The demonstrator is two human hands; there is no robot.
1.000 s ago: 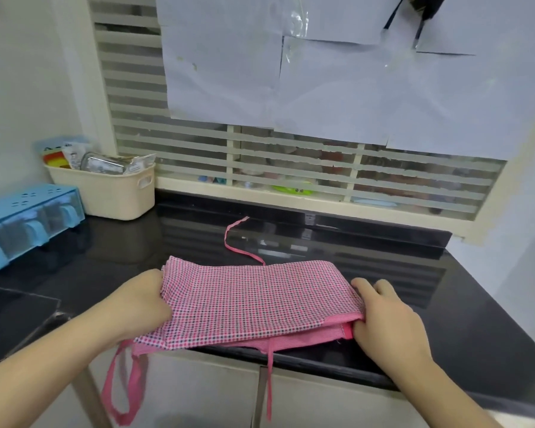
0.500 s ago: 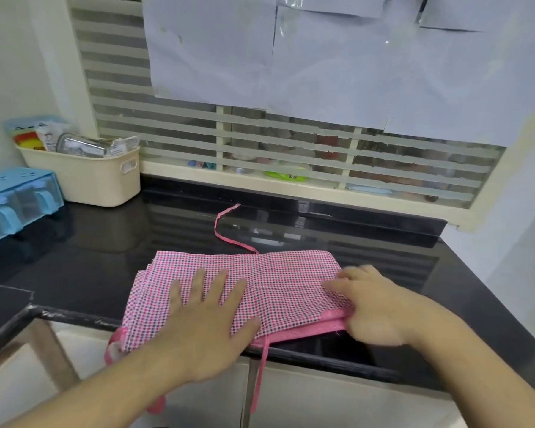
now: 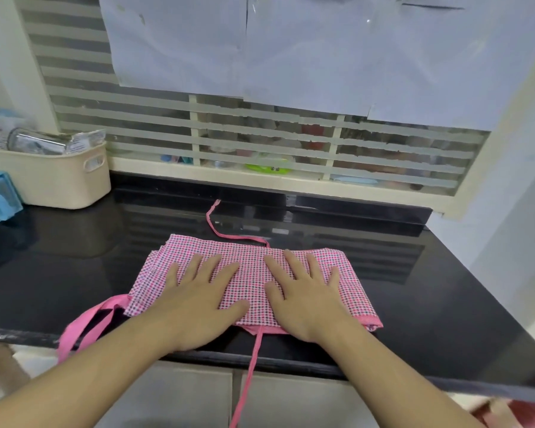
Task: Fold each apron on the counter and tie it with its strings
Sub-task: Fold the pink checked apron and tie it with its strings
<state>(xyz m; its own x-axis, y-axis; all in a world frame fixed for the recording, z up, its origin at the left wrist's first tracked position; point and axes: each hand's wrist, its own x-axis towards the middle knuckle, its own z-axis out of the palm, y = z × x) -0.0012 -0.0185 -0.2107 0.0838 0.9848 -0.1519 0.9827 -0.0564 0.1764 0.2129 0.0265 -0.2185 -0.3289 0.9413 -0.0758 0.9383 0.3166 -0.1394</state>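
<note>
On the black counter [image 3: 414, 288], folded pink-checked apron [image 3: 250, 267] lies flat.

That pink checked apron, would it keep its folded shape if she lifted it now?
Probably not: the apron looks like thin, floppy cloth, held flat only by both hands. Its untied strings already dangle off the counter.

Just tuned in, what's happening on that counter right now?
A person is folding a pink checked apron on the black counter. The left hand and right hand both lie flat on the folded cloth, fingers spread, pressing it down. It is not tied: one string trails toward the window, another hangs over the front edge, and the neck loop droops off at the left. A cream basket sits at the back left.
</note>
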